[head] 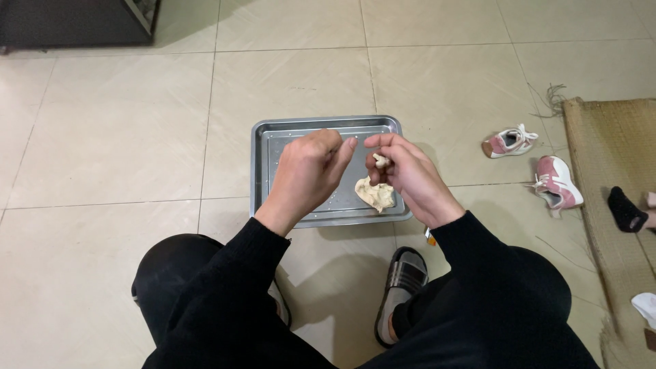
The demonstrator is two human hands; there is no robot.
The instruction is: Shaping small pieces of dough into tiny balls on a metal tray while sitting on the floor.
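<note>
A rectangular metal tray point(266, 137) lies on the tiled floor in front of my knees. My right hand point(410, 174) is above its right side, pinching a small pale clove-like piece point(381, 161) between thumb and fingers. My left hand point(307, 171) hovers just left of it, fingers curled, thumb and forefinger close together; I cannot tell if it holds anything. A crumpled pile of pale papery peel point(376, 195) lies in the tray under my right hand.
Two small pink-and-white shoes point(509, 142) point(557, 183) lie on the floor at the right, beside a woven mat point(615, 157). A foot in a black sock point(625, 210) rests on the mat. A dark cabinet point(75, 20) stands at the top left. I wear striped sandals point(403, 280).
</note>
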